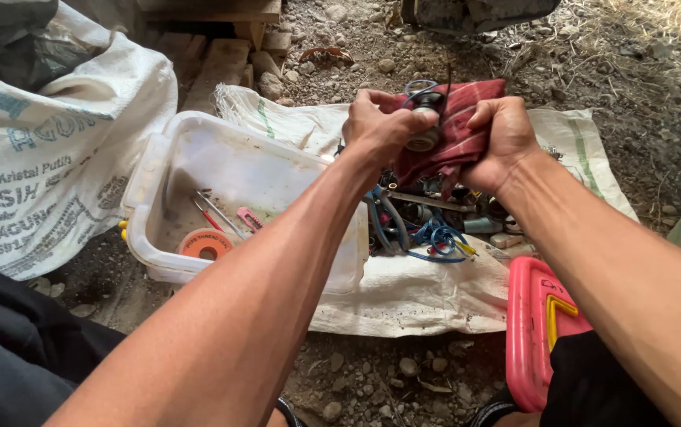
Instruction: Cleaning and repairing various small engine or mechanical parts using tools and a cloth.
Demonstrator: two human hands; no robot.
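Nearest the camera, two bare forearms reach out over stony ground. Below and right of the right forearm, well short of the grip, lies a pink plastic lid (532, 332) with a yellow latch. Below and left of the left forearm sits a white plastic tub (168, 150), holding an orange roll of thread tape (205, 243), a pair of red-handled pliers (212, 212) and a small pink tool (249, 218).

Directly beneath the grip, a white woven sack (419, 292) is spread on the ground with a heap of blue cable (427, 237) and dark metal parts on it.

At the grip itself, the left hand (376, 126) is closed around a small round metal fitting (423, 130), thumb and fingers pinching it. The right hand (503, 142) is closed on a dark red cloth (455, 126), bunched and pressed against the right side of the fitting. The two fists nearly touch, held above the sack rather than resting on it.

The work looks like wiping or gripping the fitting through the cloth. To do it well, I would judge that the left hand should hold the piece firmly while the right keeps a fold of cloth fully between palm and metal, so nothing slips, and both should stay over the sack so that a dropped part lands there and not among the stones.

Beyond the grip lie gravel and dry grass; to the far left, a large printed sack (48, 158) and some wooden planks (222, 63).
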